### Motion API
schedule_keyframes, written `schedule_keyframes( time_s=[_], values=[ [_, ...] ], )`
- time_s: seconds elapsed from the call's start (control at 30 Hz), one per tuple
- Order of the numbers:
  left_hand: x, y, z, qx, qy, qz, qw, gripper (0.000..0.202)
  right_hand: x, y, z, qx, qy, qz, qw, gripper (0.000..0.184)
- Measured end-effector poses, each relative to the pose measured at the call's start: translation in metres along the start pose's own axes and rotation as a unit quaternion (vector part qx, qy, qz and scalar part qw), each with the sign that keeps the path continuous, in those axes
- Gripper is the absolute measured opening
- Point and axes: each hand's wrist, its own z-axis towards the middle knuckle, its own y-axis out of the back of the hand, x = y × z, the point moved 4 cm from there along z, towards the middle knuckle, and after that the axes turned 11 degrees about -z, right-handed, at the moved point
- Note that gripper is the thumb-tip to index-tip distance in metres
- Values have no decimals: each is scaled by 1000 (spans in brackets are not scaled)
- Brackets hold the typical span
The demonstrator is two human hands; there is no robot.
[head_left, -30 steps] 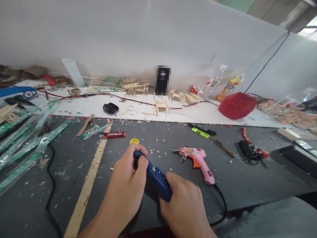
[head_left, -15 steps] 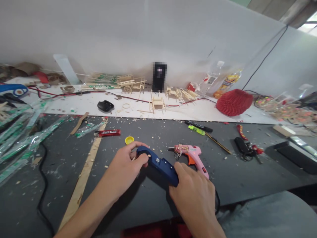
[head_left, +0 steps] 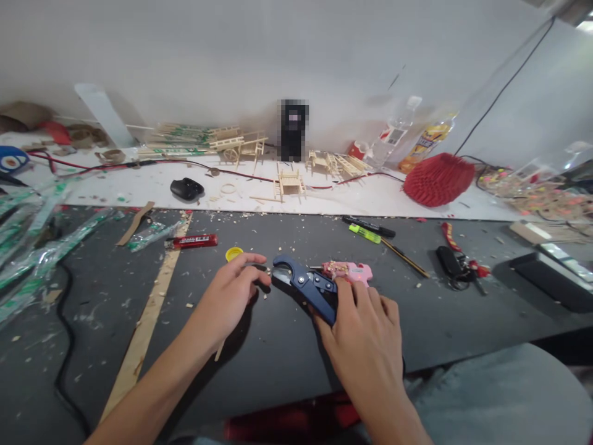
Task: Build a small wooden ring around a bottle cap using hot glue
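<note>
My right hand [head_left: 364,324] is wrapped round the handles of a blue pipe cutter [head_left: 308,287], whose jaws stand apart and point left. Just left of the jaws is my left hand [head_left: 236,293], thumb and fingers bent together round a thin wooden stick [head_left: 219,352]. One end of the stick shows below the palm; the rest is hidden by the hand. A pink glue gun [head_left: 348,271] lies behind the cutter, partly covered by my right hand. Beyond my left fingers is a yellow cap [head_left: 234,253].
Small wooden models [head_left: 290,181] stand on the white board at the back. A red lighter [head_left: 194,240] lies left, markers [head_left: 368,227] and keys [head_left: 456,266] right. Bottles [head_left: 393,136] and a red folded object [head_left: 438,180] stand back right. Plastic wrappers [head_left: 55,253] cover the left side.
The cutter's jaws have opened, and my left hand has drawn back left from them. More of the stick shows below my left hand. The view has shifted slightly.
</note>
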Motion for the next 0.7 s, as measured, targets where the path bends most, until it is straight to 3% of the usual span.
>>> schedule_keyframes(
  time_s=[0.1,0.23,0.43,0.7],
  values=[
    [2,4,-1,13,-22,-7,1000,22,0,5,-3,-25,-9,-24,999,53],
    [2,7,-5,34,-57,-15,998,37,0,11,-7,-35,-33,-46,998,55],
    [-8,11,-16,12,-91,-29,995,27,-1,13,-9,-67,-45,-61,995,64],
    [-19,12,-23,-5,-55,-96,994,33,-15,20,-3,-91,-96,-25,991,67]
  ],
)
